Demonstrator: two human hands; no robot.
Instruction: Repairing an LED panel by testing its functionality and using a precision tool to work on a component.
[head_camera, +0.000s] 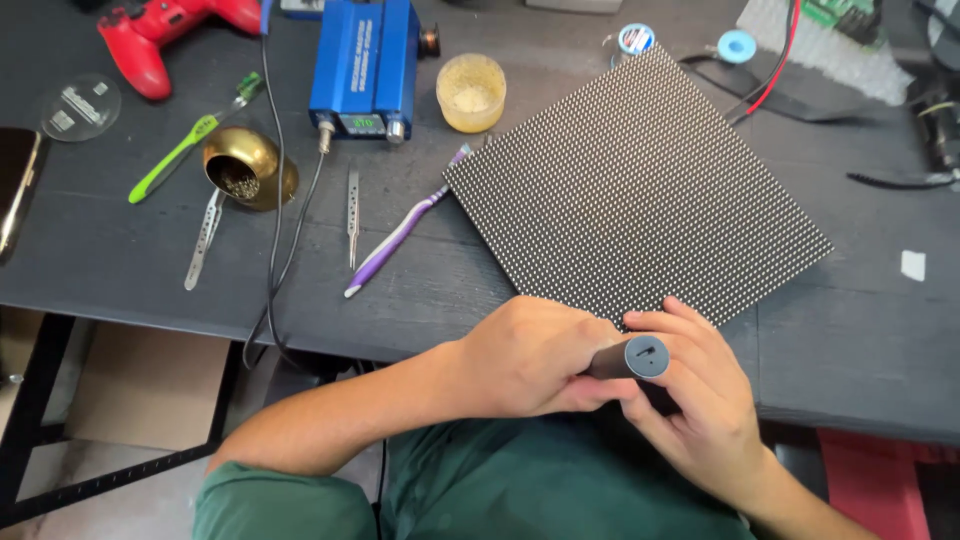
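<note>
Worktop: dark worktop (150, 260), seen from above, with the person's green-clothed lap below its near edge.
Tool: dark cylinder (632, 358) with a grey round end facing the camera, held just off the worktop's near edge, above the lap.
Left hand: left hand (530, 355) curled over the tool's far end, fingers wrapped tight; the tip under it is hidden.
Right hand: right hand (700, 400) cupped round the tool's body from the right, fingers closed against it and touching the left hand.
Panel: square black panel (635, 190) studded with rows of small dots, lying flat and turned cornerwise, its near corner just beyond the hands.
Left of panel: purple toothbrush (400, 232), then metal tweezers (352, 215), then a black cable (278, 200) running off the edge.
Further back: blue box (365, 65) with a small display, amber jar (471, 92), brass bowl (245, 165) tipped on its side, green toothbrush (190, 140).
Far corner: red game controller (150, 30).
</note>
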